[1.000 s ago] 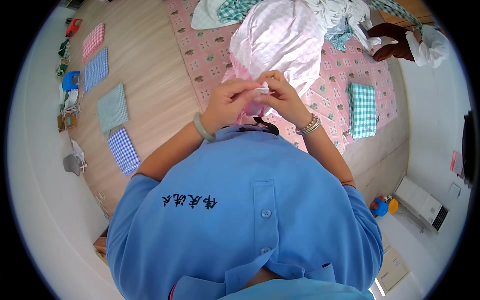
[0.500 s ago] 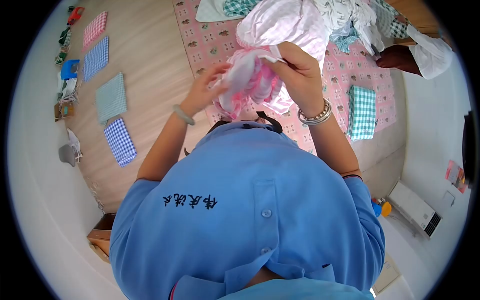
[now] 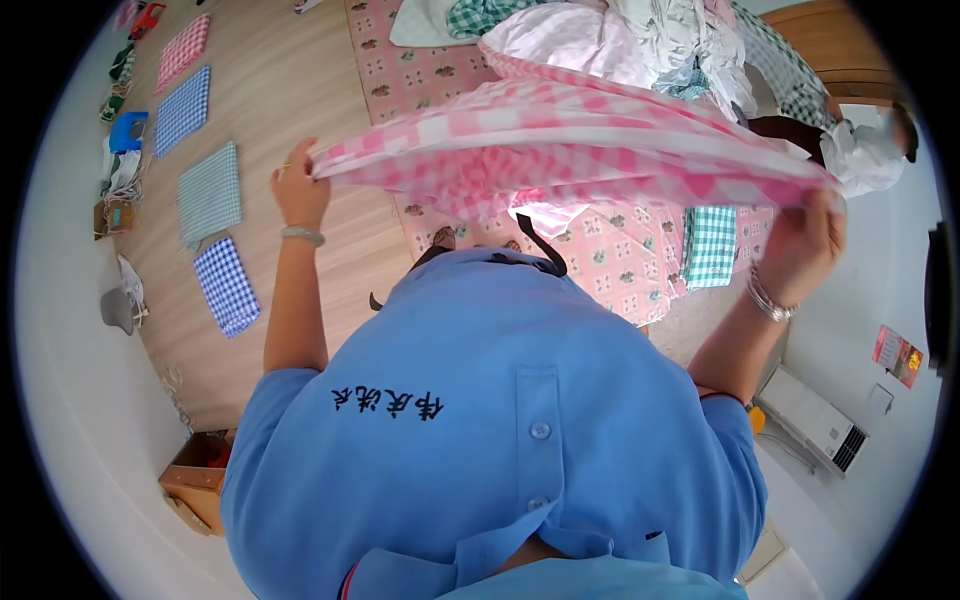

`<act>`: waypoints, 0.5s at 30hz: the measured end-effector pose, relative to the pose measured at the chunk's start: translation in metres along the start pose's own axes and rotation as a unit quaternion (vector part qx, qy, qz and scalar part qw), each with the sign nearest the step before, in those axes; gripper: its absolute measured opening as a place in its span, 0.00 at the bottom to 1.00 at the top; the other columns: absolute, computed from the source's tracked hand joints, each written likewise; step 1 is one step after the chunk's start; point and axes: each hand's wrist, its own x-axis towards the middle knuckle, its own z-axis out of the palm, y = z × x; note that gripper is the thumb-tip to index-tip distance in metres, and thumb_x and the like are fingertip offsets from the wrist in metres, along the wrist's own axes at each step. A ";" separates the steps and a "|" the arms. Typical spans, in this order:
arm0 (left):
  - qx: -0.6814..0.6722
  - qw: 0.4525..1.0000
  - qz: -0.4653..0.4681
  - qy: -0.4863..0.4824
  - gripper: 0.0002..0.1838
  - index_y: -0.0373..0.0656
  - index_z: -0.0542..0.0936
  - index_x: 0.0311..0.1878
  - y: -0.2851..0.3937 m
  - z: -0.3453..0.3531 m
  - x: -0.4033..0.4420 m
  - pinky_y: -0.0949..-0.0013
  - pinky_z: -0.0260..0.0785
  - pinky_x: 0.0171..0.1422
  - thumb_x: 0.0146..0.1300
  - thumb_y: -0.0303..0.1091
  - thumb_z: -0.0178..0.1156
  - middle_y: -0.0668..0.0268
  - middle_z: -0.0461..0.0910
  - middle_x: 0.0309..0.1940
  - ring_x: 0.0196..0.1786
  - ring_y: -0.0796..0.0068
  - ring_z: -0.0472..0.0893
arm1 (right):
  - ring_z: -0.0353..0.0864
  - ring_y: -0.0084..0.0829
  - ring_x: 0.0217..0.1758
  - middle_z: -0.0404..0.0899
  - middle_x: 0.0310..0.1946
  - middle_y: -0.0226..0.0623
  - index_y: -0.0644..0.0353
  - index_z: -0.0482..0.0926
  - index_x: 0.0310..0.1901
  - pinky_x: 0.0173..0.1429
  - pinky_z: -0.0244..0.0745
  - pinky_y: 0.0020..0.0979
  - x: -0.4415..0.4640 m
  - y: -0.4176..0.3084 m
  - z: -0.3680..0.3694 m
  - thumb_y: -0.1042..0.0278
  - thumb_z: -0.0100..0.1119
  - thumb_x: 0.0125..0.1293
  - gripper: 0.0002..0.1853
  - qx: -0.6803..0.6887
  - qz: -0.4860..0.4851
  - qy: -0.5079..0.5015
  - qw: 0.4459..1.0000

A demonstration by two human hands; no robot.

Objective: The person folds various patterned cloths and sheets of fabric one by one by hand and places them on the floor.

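Note:
A pink-and-white checked cloth (image 3: 560, 135) is stretched wide in front of me, blurred in its middle by motion. My left hand (image 3: 300, 188) pinches its left corner, out over the wood-look floor. At the far right, my right hand (image 3: 808, 245) grips the opposite corner with the fingers closed round it. Between the two hands the cloth sags in long folds. Under its middle, a bunched pink-and-white striped piece (image 3: 552, 216) shows on the pink patterned mat (image 3: 625, 260).
Folded checked cloths, among them a blue one (image 3: 182, 112) and a green one (image 3: 210, 190), lie in a row at left. A green checked bundle (image 3: 710, 248) lies at right. White laundry (image 3: 680, 40) is heaped at the back, near another person's arm (image 3: 790, 135).
My hands have moved far apart, left and right. The pink checked cloth, bunched up between them before, is now spread out. My left hand has closed on a corner.

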 end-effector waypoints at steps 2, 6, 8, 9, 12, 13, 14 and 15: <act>-0.055 0.997 -0.045 0.040 0.20 0.51 0.72 0.44 -0.021 -0.002 0.001 0.63 0.62 0.47 0.44 0.25 0.56 0.67 0.73 0.27 0.33 0.68 0.74 | 0.73 0.25 0.34 0.75 0.31 0.36 0.65 0.74 0.32 0.43 0.69 0.26 0.006 -0.017 -0.036 0.79 0.47 0.57 0.05 0.012 -0.048 0.014 0.999; -0.128 0.976 -0.138 0.112 0.16 0.41 0.71 0.45 -0.089 0.027 -0.026 0.72 0.66 0.40 0.49 0.25 0.53 0.64 0.73 0.32 0.36 0.69 0.74 | 0.70 0.23 0.33 0.69 0.27 0.32 0.63 0.73 0.27 0.41 0.67 0.26 -0.007 -0.078 -0.034 0.73 0.51 0.53 0.03 0.000 -0.139 -0.042 0.989; -0.306 0.893 -0.295 0.145 0.14 0.40 0.70 0.45 -0.161 0.101 -0.070 0.71 0.67 0.43 0.54 0.28 0.49 0.65 0.73 0.34 0.38 0.69 0.74 | 0.69 0.21 0.35 0.70 0.27 0.31 0.61 0.72 0.28 0.45 0.66 0.25 -0.017 -0.092 -0.022 0.74 0.53 0.52 0.02 0.049 -0.166 0.012 0.985; -0.474 0.759 -0.421 0.150 0.13 0.39 0.71 0.43 -0.183 0.126 -0.088 0.70 0.67 0.42 0.55 0.30 0.49 0.66 0.73 0.34 0.37 0.68 0.73 | 0.69 0.20 0.35 0.70 0.28 0.31 0.60 0.72 0.29 0.47 0.65 0.25 -0.021 -0.098 -0.018 0.74 0.54 0.52 0.02 0.060 -0.171 0.021 0.983; -0.593 0.484 -0.644 -0.013 0.12 0.39 0.71 0.43 -0.139 0.146 -0.120 0.68 0.67 0.42 0.55 0.30 0.49 0.65 0.73 0.35 0.37 0.68 0.73 | 0.70 0.25 0.36 0.72 0.31 0.35 0.64 0.74 0.31 0.44 0.66 0.27 -0.029 -0.103 -0.008 0.68 0.55 0.51 0.09 -0.009 -0.198 0.135 0.971; -0.615 0.466 -0.635 -0.020 0.12 0.39 0.71 0.43 -0.135 0.150 -0.120 0.68 0.68 0.42 0.55 0.30 0.49 0.65 0.74 0.35 0.37 0.68 0.74 | 0.71 0.26 0.37 0.74 0.33 0.37 0.65 0.75 0.34 0.44 0.67 0.26 -0.026 -0.103 -0.022 0.70 0.53 0.54 0.08 -0.083 -0.209 0.131 0.966; -0.634 0.467 -0.616 -0.014 0.12 0.39 0.71 0.43 -0.138 0.152 -0.112 0.68 0.68 0.41 0.55 0.29 0.49 0.65 0.74 0.35 0.37 0.68 0.74 | 0.71 0.26 0.37 0.74 0.33 0.37 0.65 0.75 0.34 0.44 0.67 0.26 -0.029 -0.100 -0.035 0.70 0.53 0.54 0.08 -0.087 -0.214 0.134 0.964; -0.648 0.479 -0.592 -0.002 0.12 0.39 0.71 0.43 -0.148 0.152 -0.101 0.67 0.68 0.41 0.55 0.29 0.49 0.65 0.74 0.36 0.37 0.68 0.74 | 0.71 0.27 0.37 0.74 0.33 0.38 0.65 0.75 0.34 0.44 0.67 0.26 -0.031 -0.099 -0.036 0.72 0.52 0.56 0.07 -0.051 -0.187 0.138 0.971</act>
